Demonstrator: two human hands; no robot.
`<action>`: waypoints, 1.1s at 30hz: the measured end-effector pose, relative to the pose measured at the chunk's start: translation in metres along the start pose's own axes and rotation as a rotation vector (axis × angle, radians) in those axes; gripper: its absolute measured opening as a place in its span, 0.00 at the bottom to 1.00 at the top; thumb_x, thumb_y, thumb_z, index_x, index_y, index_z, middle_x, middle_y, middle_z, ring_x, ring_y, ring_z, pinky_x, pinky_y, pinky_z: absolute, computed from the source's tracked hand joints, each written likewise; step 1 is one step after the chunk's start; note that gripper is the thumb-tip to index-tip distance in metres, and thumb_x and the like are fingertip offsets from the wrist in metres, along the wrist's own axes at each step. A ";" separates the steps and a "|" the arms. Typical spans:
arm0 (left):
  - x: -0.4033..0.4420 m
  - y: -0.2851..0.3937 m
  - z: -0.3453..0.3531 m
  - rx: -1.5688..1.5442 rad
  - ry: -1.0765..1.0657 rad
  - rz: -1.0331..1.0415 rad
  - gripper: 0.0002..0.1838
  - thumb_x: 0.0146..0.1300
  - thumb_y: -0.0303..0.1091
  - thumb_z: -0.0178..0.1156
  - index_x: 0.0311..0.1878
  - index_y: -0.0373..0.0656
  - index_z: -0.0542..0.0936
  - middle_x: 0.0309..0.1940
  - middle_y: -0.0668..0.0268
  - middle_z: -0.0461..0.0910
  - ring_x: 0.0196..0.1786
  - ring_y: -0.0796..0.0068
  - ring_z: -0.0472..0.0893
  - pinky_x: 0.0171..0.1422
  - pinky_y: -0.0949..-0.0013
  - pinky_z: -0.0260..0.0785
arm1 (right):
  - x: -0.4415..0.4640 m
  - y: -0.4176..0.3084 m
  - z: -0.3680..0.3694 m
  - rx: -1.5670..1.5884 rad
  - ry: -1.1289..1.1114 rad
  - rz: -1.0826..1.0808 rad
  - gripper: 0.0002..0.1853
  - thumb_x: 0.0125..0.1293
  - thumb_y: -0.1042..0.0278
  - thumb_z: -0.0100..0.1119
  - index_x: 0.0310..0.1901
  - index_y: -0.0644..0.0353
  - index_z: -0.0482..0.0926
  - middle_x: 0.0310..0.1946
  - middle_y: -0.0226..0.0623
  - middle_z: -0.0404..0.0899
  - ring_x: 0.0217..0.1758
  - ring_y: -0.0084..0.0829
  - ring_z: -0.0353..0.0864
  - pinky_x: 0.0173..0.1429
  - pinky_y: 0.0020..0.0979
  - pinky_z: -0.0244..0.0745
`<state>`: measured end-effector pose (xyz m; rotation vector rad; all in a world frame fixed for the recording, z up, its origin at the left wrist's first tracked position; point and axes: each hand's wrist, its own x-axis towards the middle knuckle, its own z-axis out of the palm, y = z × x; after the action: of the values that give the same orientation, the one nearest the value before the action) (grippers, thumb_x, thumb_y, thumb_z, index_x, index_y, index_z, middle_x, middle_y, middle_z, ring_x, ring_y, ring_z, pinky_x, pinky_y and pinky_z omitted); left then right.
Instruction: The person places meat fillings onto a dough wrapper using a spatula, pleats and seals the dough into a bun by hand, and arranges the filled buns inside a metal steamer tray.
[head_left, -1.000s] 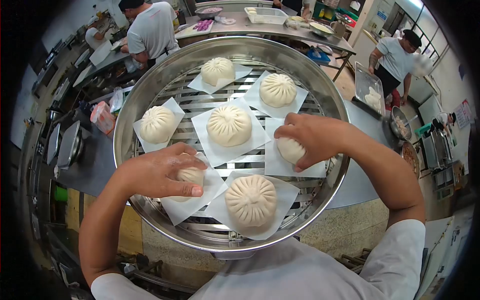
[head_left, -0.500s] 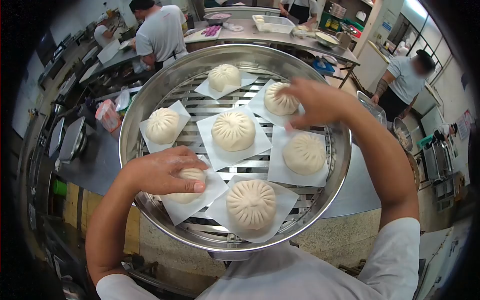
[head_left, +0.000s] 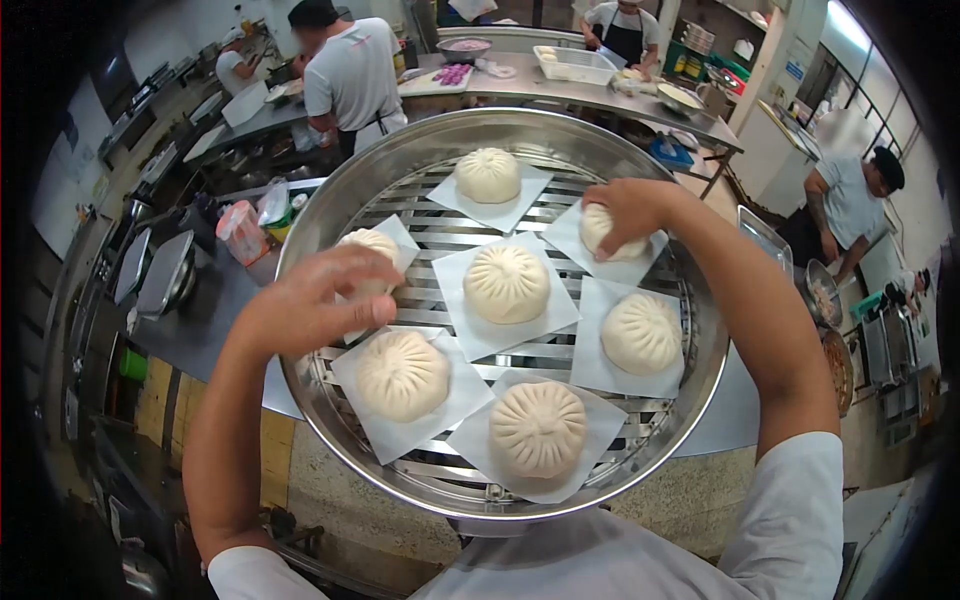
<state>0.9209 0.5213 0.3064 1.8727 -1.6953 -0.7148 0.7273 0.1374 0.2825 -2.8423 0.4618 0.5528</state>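
Observation:
Several pleated steamed buns lie on squares of white paper in a wide round metal steamer tray (head_left: 502, 516). My right hand (head_left: 640, 212) curls its fingers and thumb around the bun at the upper right (head_left: 597, 230), partly covering it. With fingers apart, my left hand (head_left: 318, 302) is over the tray's left side, in front of the left bun (head_left: 372, 242); whether it touches that bun I cannot tell. Below it sits the lower-left bun (head_left: 403, 376). Other buns rest at the centre (head_left: 506, 284), top (head_left: 488, 175), right (head_left: 641, 334) and bottom (head_left: 538, 430).
Under the tray runs a metal table (head_left: 215, 335), with a pink-and-white bag (head_left: 241, 232) at its left. A farther counter (head_left: 520, 90) holds a white bin (head_left: 574, 65) and chopped purple food (head_left: 452, 75). Several co-workers stand around; one (head_left: 845, 200) is at the right.
My left hand has left the lower-left bun and moved up toward the left bun. My right hand has closed around the upper-right bun, which sits slightly turned on its paper.

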 end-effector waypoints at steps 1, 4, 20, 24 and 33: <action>0.003 -0.001 -0.009 0.025 0.066 -0.051 0.28 0.68 0.56 0.63 0.58 0.40 0.82 0.59 0.52 0.77 0.65 0.56 0.76 0.69 0.61 0.68 | 0.001 -0.001 -0.004 -0.004 -0.040 0.010 0.46 0.45 0.41 0.79 0.64 0.55 0.73 0.52 0.54 0.81 0.58 0.51 0.81 0.63 0.44 0.74; 0.023 -0.018 -0.028 0.143 0.184 -0.114 0.30 0.68 0.59 0.60 0.57 0.40 0.83 0.59 0.51 0.77 0.65 0.55 0.75 0.70 0.61 0.66 | 0.019 -0.022 -0.025 -0.124 0.157 -0.037 0.47 0.48 0.37 0.77 0.66 0.55 0.72 0.56 0.56 0.78 0.62 0.52 0.77 0.66 0.45 0.71; 0.061 -0.074 -0.023 0.158 -0.089 -0.332 0.40 0.69 0.72 0.48 0.64 0.46 0.80 0.63 0.52 0.75 0.64 0.57 0.77 0.66 0.61 0.71 | 0.131 -0.090 -0.007 -0.059 0.335 -0.189 0.46 0.43 0.50 0.80 0.67 0.51 0.73 0.62 0.56 0.70 0.63 0.54 0.75 0.68 0.43 0.71; 0.061 -0.073 -0.025 0.156 -0.112 -0.329 0.39 0.69 0.72 0.49 0.63 0.46 0.81 0.63 0.52 0.75 0.60 0.57 0.80 0.64 0.62 0.72 | 0.124 -0.069 0.002 -0.050 0.413 -0.304 0.44 0.44 0.52 0.80 0.66 0.50 0.73 0.61 0.55 0.71 0.64 0.54 0.75 0.69 0.43 0.71; 0.061 -0.075 -0.021 0.310 -0.114 -0.217 0.39 0.67 0.73 0.49 0.66 0.51 0.79 0.63 0.50 0.74 0.68 0.52 0.73 0.72 0.59 0.65 | 0.130 -0.087 -0.009 -0.010 0.315 -0.035 0.48 0.40 0.44 0.80 0.67 0.48 0.75 0.58 0.57 0.75 0.61 0.54 0.78 0.65 0.46 0.74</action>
<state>0.9953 0.4677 0.2680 2.2964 -1.7735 -0.6837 0.8741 0.1820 0.2521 -2.9497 0.4596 0.0979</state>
